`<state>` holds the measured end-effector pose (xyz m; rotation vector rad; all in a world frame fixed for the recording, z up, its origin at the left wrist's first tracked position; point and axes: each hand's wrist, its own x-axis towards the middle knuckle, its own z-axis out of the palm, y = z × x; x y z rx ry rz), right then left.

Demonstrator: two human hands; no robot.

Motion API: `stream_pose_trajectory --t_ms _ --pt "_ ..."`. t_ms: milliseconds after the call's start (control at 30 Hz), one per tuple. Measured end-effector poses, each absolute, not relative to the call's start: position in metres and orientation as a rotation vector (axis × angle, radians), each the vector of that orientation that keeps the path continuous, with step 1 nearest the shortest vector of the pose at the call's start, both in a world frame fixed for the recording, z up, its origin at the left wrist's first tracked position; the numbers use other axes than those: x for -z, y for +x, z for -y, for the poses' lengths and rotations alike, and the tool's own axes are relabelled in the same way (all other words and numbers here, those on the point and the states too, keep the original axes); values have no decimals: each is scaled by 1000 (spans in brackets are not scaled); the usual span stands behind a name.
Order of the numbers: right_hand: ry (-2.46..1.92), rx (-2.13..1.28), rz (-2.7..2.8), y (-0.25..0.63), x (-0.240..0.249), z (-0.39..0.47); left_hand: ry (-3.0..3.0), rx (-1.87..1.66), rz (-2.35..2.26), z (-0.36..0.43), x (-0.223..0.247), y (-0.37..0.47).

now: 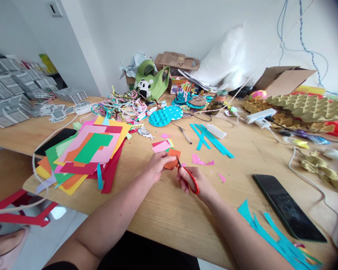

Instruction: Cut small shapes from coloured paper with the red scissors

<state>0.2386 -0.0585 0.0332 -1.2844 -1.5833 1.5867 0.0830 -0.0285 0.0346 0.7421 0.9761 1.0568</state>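
Pinched in my left hand [157, 165] is a small piece of orange paper [174, 153], held up just above the wooden table. My right hand [193, 180] grips a pair of scissors [195, 183] with red handles, and their dark blades meet the right edge of the orange paper. Behind my left hand lie small cut pieces of pink paper [161, 146], with red and other colours under them. Torn pink scraps [201, 160] are scattered to the right of the scissors.
Coloured paper sheets [101, 142] are piled at left. Blue strips [214, 140], a pen [185, 135] and a glue bottle [216, 131] lie farther back. At right are a phone [288, 206], a power strip [260, 115] and egg trays [310, 105]. Someone's foot [9, 243] shows lower left.
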Motion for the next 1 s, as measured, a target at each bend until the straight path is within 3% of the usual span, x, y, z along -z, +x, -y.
stream_pose_trajectory --t_ms 1000 --pt "-1303 -1610 1521 237 -33 59 720 -1068 -922 29 -33 84"
